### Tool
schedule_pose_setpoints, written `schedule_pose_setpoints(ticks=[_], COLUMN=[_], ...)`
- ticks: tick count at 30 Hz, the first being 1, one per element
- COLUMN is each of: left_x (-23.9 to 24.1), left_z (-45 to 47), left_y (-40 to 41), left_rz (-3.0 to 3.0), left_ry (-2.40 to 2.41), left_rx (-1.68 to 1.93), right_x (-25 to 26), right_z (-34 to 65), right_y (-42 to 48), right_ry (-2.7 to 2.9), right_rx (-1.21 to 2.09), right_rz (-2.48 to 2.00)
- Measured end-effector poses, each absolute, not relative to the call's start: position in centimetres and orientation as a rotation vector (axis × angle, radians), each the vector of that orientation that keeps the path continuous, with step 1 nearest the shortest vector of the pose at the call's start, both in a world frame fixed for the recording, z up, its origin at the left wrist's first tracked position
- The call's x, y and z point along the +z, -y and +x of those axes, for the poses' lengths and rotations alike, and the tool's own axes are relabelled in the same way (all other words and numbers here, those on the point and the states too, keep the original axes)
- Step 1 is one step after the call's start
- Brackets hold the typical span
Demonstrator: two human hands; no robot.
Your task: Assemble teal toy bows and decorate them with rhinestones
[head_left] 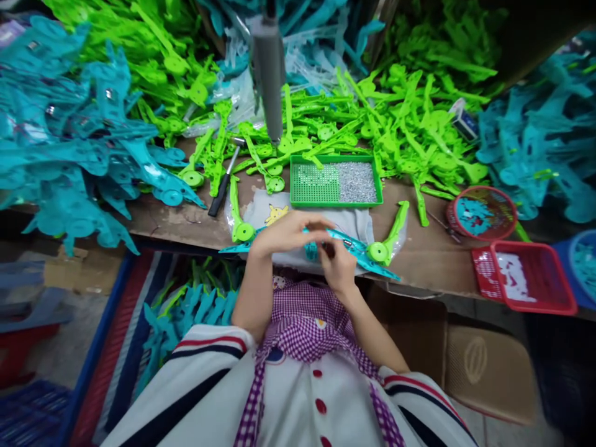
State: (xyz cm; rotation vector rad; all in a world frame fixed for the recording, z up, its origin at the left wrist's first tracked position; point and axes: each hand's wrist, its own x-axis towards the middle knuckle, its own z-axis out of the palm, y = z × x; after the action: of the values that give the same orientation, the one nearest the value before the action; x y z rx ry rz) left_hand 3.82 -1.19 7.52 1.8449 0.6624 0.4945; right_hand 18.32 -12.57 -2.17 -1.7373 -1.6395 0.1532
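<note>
My left hand [286, 231] and my right hand [339, 264] meet at the near edge of the workbench, both closed on a long teal plastic part [361, 249] that lies across in front of me. A green plastic part [390, 237] with a round hub sticks out to the right of it, and another green part [237, 218] lies to the left. Behind my hands stands a green tray [298, 202] with small silvery bits in it. A grey cloth [349, 217] lies under my hands.
Heaps of green parts [410, 118] fill the back of the bench; teal parts [69, 143] pile at left and right. A grey tool [269, 68] hangs overhead, a hammer [224, 180] lies left. Red baskets [524, 276] sit at right. A crate of teal parts [186, 310] is below.
</note>
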Motion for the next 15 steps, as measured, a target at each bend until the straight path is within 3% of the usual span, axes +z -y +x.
schedule_pose_setpoints(ticks=[4,10,15], left_x=[6.7,3.3,2.9], left_z=[3.6,5.0,6.4], left_y=[-1.1,-0.6,-1.8], left_rz=[2.081,2.562,2.714], left_ry=[-0.810,-0.572,-0.349], left_rx=[0.684,0.287,0.069], right_x=[-2.7,-4.5,-3.7], right_z=[18.1,17.8,18.8], right_y=[14.9,16.2,15.8], right_ry=[1.809,2.082,1.992], right_rx=[0.150,0.190,0.165], right_rz=[-1.625,-1.570,-1.540])
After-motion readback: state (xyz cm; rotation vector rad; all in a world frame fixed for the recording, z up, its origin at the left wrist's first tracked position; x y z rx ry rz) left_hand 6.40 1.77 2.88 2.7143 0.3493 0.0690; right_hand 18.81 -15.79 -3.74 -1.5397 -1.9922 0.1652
